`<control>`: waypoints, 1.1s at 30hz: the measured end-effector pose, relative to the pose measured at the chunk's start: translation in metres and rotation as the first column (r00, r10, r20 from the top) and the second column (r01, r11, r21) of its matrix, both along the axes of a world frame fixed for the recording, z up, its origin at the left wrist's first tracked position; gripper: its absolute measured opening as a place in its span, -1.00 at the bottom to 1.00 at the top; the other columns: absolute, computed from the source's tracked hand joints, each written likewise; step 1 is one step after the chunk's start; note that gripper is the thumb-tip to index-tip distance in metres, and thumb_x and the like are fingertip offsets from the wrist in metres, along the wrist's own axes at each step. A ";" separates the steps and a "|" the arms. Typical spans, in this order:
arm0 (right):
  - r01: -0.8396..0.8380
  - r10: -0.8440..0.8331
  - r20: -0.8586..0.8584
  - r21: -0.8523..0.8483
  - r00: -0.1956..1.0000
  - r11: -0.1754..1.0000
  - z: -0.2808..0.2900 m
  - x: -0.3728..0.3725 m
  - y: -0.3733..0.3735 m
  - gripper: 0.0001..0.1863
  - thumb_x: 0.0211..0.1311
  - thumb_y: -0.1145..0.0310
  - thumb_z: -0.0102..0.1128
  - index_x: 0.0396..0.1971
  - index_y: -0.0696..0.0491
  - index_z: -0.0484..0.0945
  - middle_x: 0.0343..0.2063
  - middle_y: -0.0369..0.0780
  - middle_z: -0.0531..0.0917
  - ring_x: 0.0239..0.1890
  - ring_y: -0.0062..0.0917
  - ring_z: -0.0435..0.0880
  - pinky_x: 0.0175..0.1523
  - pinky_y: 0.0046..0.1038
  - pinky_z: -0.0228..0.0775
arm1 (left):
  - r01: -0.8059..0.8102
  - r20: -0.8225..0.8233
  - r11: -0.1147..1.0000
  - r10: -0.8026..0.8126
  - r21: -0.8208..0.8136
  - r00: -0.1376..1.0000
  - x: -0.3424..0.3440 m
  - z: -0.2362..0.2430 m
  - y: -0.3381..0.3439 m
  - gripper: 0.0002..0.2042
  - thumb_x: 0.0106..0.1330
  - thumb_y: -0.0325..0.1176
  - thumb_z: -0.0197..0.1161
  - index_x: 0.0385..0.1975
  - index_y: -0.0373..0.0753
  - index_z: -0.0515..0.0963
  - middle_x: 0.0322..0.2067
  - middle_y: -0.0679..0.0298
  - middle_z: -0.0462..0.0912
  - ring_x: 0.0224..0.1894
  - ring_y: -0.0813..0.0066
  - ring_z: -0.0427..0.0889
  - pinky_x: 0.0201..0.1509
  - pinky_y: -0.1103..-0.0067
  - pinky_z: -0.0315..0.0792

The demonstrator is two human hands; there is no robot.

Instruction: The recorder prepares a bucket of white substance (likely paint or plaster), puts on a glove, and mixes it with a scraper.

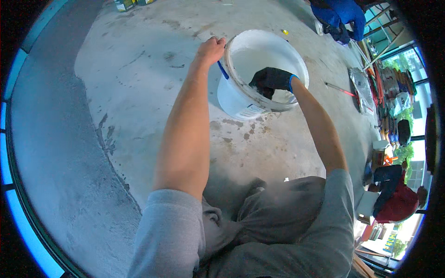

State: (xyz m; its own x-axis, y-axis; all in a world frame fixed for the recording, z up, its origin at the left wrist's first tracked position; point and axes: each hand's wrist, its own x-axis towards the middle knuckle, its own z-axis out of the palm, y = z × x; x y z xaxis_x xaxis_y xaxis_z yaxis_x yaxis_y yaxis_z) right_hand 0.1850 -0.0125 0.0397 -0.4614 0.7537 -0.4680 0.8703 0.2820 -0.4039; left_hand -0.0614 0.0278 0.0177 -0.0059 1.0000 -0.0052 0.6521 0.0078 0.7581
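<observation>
Working from the left, we had our left hand (211, 50) bare and clenched over the near rim of the white plastic bucket (241, 99), just above where the blue handle (223, 70) met the wall. The bucket stood tilted on the concrete floor (139, 92), in the upper middle of the view, its mouth turned toward us and its inside coated white.

To the right, our right hand (271, 79) wore a black glove and reached down inside the bucket. Its fingers curled inward, but we could not tell whether they gripped anything, since whatever lay beneath them was hidden.

We judged the bucket to be stiff-walled yet slightly springy at the lip, as thin plastic pails are, and fairly light, since one hand at the rim seemed enough to hold it tilted. The white coating looked wet or chalky, so the inner wall was probably slippery; the dry outer rim and the handle seemed the safer places to take hold.

Counting: one bucket, one handle, one glove, two hands of our own. Farther right, a thin red-tipped rod (340, 89) lay on the floor, and at the far right edge another person in a red top (398, 204) sat.
</observation>
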 end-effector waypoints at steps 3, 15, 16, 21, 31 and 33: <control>0.307 -0.331 -0.086 -0.215 0.940 0.927 0.023 -0.020 -0.009 -0.63 0.13 0.06 0.12 -0.38 0.12 0.56 -0.56 -0.22 0.59 -0.49 -0.53 0.61 -0.40 -0.44 0.49 | 0.073 0.237 0.977 -0.023 -0.202 0.971 -0.003 0.009 -0.011 -0.58 0.29 -0.10 -0.03 -0.07 -0.36 0.44 -0.16 0.07 0.57 -0.15 0.25 0.58 -0.25 0.41 0.54; 0.020 -0.046 0.156 0.164 0.987 0.986 0.041 -0.014 -0.036 -0.58 0.29 0.12 -0.07 0.00 0.09 0.40 -0.26 -0.10 0.55 -0.37 -0.45 0.61 -0.35 -0.36 0.54 | 0.230 0.476 0.908 -0.039 -0.350 0.878 -0.014 -0.010 -0.007 -0.64 0.23 -0.46 -0.02 0.04 -0.37 0.29 -0.26 0.06 0.54 -0.36 0.31 0.61 -0.37 0.44 0.59; 0.308 -0.287 0.160 -0.132 0.945 0.942 0.056 -0.021 -0.047 -0.62 0.29 0.19 -0.06 0.01 0.08 0.41 -0.21 -0.11 0.54 -0.34 -0.44 0.61 -0.27 -0.39 0.55 | 0.200 0.512 0.926 -0.008 -0.321 0.859 -0.013 -0.010 -0.007 -0.74 0.23 -0.46 -0.04 -0.11 -0.40 0.35 -0.39 0.12 0.54 -0.44 0.34 0.61 -0.41 0.48 0.59; 0.258 -0.329 -0.381 -0.226 0.864 0.939 0.046 0.015 -0.076 -0.69 0.23 0.27 0.07 -0.07 0.07 0.47 -0.28 -0.14 0.58 -0.33 -0.31 0.60 -0.15 -0.46 0.49 | 0.253 0.597 0.906 0.000 -0.340 0.802 -0.016 -0.011 -0.004 -0.80 0.24 -0.41 -0.08 -0.33 -0.41 0.44 -0.49 0.16 0.55 -0.52 0.38 0.61 -0.45 0.52 0.60; -0.395 0.427 0.156 0.730 0.891 0.557 0.035 -0.014 -0.101 -0.86 0.10 0.43 0.08 -0.35 0.07 0.59 -0.50 -0.15 0.56 -0.44 -0.28 0.57 -0.36 -0.33 0.44 | 0.292 0.442 0.892 -0.121 -0.344 0.889 0.004 -0.041 0.010 -0.80 0.20 -0.28 0.08 -0.51 -0.28 0.53 -0.55 0.28 0.53 -0.54 0.50 0.50 -0.48 0.54 0.43; -0.257 0.281 0.103 0.764 0.954 0.592 0.034 -0.049 -0.099 -0.83 0.11 0.34 0.07 -0.32 0.01 0.60 -0.45 -0.14 0.59 -0.42 -0.29 0.59 -0.35 -0.33 0.44 | 0.275 0.465 0.898 -0.091 -0.344 0.881 0.006 -0.025 0.001 -0.82 0.16 -0.31 0.09 -0.51 -0.30 0.54 -0.55 0.28 0.54 -0.57 0.49 0.50 -0.49 0.53 0.42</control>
